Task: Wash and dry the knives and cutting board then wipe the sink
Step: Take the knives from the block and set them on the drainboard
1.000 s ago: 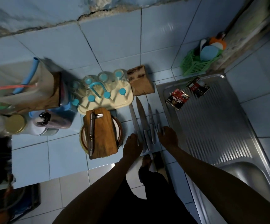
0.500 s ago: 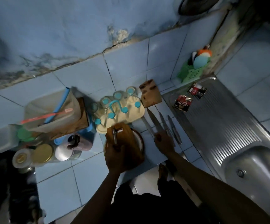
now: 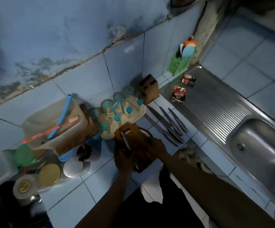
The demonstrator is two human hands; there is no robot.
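A wooden cutting board (image 3: 133, 137) lies on a round plate (image 3: 147, 132) on the tiled counter. A long metal knife (image 3: 125, 140) lies lengthwise on the board. My left hand (image 3: 123, 160) grips the board's near left end, over the knife's handle. My right hand (image 3: 158, 145) grips the board's right edge. Several steel knives (image 3: 166, 124) lie side by side on the counter to the right of the board, untouched. The steel sink basin (image 3: 261, 155) is at the far right, with its ribbed drainboard (image 3: 215, 102) behind it.
A cream glass rack (image 3: 133, 116) with upturned glasses touches the board's far end. A wooden knife block (image 3: 148, 89) stands behind the knives. Two sachets (image 3: 178, 93) lie on the drainboard, a green basket (image 3: 179, 63) in the corner. Jars and containers (image 3: 49, 173) crowd the left.
My right hand left the row of knives and took the board's right edge. My left hand slid to the board's near end. The view swung, bringing the sink basin into sight.
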